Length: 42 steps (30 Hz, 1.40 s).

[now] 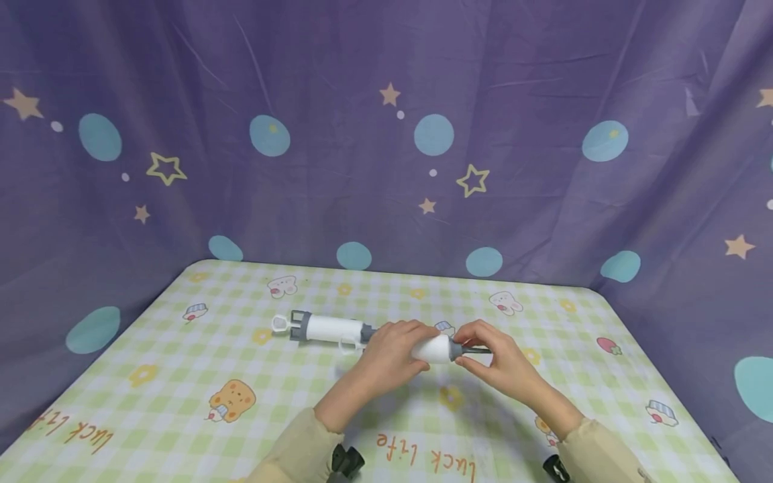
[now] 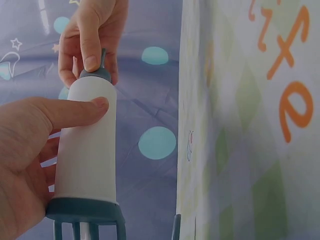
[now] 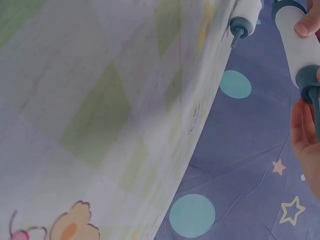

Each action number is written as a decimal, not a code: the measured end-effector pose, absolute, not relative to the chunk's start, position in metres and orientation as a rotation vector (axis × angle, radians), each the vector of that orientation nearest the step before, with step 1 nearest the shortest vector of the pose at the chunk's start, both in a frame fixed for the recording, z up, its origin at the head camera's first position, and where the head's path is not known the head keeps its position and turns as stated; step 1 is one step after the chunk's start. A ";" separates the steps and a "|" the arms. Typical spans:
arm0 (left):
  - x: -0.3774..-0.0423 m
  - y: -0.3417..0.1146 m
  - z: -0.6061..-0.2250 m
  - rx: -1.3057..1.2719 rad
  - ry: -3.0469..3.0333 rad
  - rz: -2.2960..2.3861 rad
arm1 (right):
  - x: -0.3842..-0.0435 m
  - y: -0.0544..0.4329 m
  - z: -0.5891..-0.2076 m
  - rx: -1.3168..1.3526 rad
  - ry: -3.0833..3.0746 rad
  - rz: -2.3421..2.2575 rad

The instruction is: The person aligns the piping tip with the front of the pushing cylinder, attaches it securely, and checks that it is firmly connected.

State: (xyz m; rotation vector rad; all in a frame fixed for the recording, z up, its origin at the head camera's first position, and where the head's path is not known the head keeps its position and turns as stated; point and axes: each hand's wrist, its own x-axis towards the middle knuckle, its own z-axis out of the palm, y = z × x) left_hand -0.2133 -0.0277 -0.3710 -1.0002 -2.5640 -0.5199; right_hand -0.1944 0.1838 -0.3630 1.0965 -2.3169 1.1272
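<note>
A white-barrelled syringe (image 1: 432,349) with grey ends, like a piping syringe, is held above the table. My left hand (image 1: 392,352) grips its barrel, thumb across the front in the left wrist view. At the other end my right hand (image 1: 504,362) pinches the grey cap around the thin dark nozzle (image 1: 478,350). In the left wrist view a slotted grey collar (image 2: 85,210) shows at the barrel's rear. A second similar syringe (image 1: 335,329) lies beyond my left hand, its ring handle (image 1: 280,323) toward the left.
A green-and-white checked cloth (image 1: 290,416) with cartoon prints covers the table. Behind it hangs a purple curtain (image 1: 338,174) patterned with stars and blue dots. Dark wrist straps (image 1: 345,463) show by the sleeves.
</note>
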 end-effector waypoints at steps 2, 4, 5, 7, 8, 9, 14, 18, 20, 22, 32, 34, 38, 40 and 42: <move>-0.213 -0.028 -0.371 -1.003 -2.564 -0.523 | -0.194 0.184 -0.363 1.086 -2.328 1.124; -0.213 -0.028 -0.371 -1.004 -2.564 -0.523 | -0.193 0.184 -0.364 1.058 -2.359 1.124; -0.213 -0.027 -0.372 -1.005 -2.563 -0.519 | -0.193 0.185 -0.364 1.040 -2.379 1.129; -0.213 -0.027 -0.371 -1.007 -2.561 -0.520 | -0.192 0.185 -0.363 0.998 -2.427 1.150; -0.212 -0.027 -0.371 -1.010 -2.561 -0.522 | -0.192 0.185 -0.362 0.981 -2.448 1.161; -0.212 -0.027 -0.371 -1.011 -2.561 -0.520 | -0.191 0.185 -0.361 0.965 -2.469 1.167; -0.210 -0.025 -0.370 -1.024 -2.547 -0.489 | -0.189 0.185 -0.358 0.905 -2.564 1.211; -0.208 -0.024 -0.370 -1.027 -2.547 -0.458 | -0.193 0.185 -0.363 0.862 -2.628 1.222; -0.208 -0.024 -0.370 -1.025 -2.553 -0.457 | -0.198 0.187 -0.370 0.831 -2.655 1.214; -0.208 -0.024 -0.370 -1.018 -2.558 -0.461 | -0.203 0.190 -0.378 0.797 -2.666 1.195; -0.210 -0.026 -0.372 -1.010 -2.562 -0.471 | -0.210 0.194 -0.392 1.038 -2.367 1.152; -0.210 -0.026 -0.372 -1.011 -2.564 -0.475 | -0.210 0.193 -0.391 1.065 -2.348 1.125; -0.210 -0.025 -0.372 -1.019 -2.557 -0.493 | -0.209 0.194 -0.391 1.090 -2.333 1.110; -0.210 -0.025 -0.372 -1.021 -2.553 -0.502 | -0.209 0.194 -0.391 1.093 -2.329 1.108; -0.210 -0.025 -0.372 -1.021 -2.553 -0.509 | -0.210 0.195 -0.392 1.084 -2.335 1.108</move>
